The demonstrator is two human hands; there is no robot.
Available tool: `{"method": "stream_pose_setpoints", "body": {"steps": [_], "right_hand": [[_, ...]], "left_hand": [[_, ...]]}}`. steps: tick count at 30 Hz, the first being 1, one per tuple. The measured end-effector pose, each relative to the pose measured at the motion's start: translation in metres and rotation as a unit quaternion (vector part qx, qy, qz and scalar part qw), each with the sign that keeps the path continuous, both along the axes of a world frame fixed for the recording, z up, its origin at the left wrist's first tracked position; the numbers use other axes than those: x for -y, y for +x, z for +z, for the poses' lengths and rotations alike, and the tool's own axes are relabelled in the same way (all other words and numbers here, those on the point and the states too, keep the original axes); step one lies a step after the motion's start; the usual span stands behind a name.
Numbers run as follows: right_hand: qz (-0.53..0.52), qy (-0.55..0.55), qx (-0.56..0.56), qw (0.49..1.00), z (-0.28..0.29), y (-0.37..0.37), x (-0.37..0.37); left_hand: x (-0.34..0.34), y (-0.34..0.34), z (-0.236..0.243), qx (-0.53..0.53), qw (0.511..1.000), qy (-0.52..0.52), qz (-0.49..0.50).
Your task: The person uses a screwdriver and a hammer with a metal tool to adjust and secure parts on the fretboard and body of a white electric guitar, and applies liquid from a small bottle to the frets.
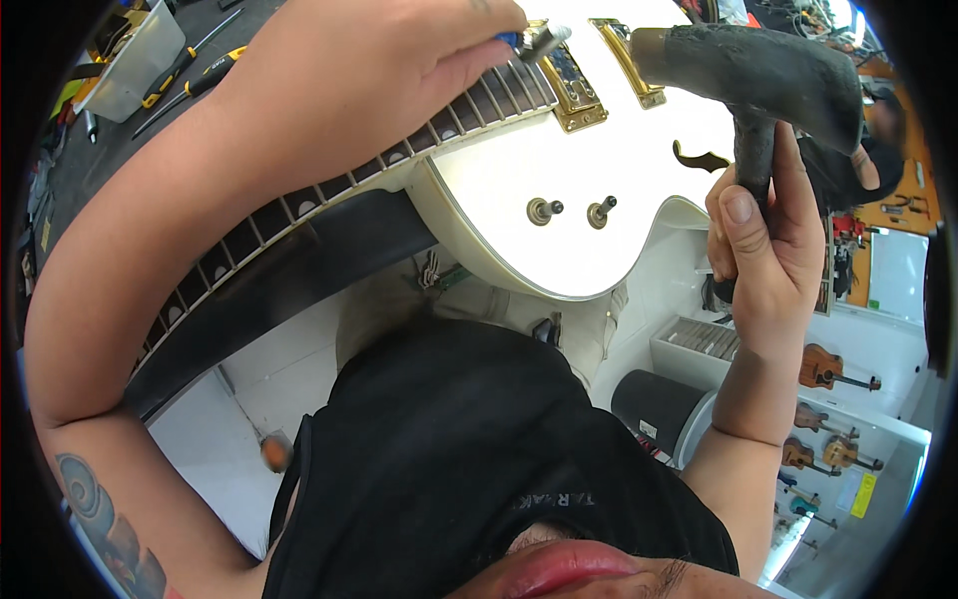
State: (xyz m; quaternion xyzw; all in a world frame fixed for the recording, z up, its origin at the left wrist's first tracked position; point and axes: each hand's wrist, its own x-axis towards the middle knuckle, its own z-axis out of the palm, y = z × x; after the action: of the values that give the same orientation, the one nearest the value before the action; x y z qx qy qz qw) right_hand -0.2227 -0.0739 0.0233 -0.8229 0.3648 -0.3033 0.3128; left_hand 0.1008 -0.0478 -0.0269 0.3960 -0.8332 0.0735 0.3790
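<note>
A white hollow-body electric guitar [539,240] lies across the bench with gold pickups [644,95], two knobs and an f-hole. My left hand [444,55] is over the upper end of its fretted fingerboard [254,230], closed on a small tool [539,45] with blue on it and a metal shank, beside the gold pickup nearer the neck. My right hand [763,220] grips the upright handle of a dark, worn mallet [748,70], whose head is raised over the guitar's right part. Much of what my left fingers hold is hidden.
The dark bench [90,180] carries screwdrivers [180,75] and a translucent bin [135,55]. Another person's hand [864,170] shows at the right. A black bucket [649,404], a white box [689,344] and wall-hung instruments [823,364] are low right. An orange tool board [903,195] is behind.
</note>
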Motion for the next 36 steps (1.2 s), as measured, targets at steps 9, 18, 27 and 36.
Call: {"method": "stream_pose_setpoints", "body": {"steps": [9,18,27,36], "right_hand": [[0.017,0.171,0.162,0.972,-0.013,-0.004,0.008],[0.010,0.277,0.282,0.918,-0.036,-0.003,0.013],[0.085,0.302,0.406,0.858,-0.049,-0.009,0.041],[0.112,0.348,0.401,0.840,-0.048,-0.014,0.056]], "left_hand": [[-0.001,-0.003,0.002,0.019,0.995,0.059,0.077],[-0.003,-0.008,0.008,0.006,0.981,0.138,0.135],[0.005,-0.001,-0.001,-0.011,0.987,0.085,0.134],[0.008,-0.002,-0.002,-0.002,0.980,0.142,0.138]]}}
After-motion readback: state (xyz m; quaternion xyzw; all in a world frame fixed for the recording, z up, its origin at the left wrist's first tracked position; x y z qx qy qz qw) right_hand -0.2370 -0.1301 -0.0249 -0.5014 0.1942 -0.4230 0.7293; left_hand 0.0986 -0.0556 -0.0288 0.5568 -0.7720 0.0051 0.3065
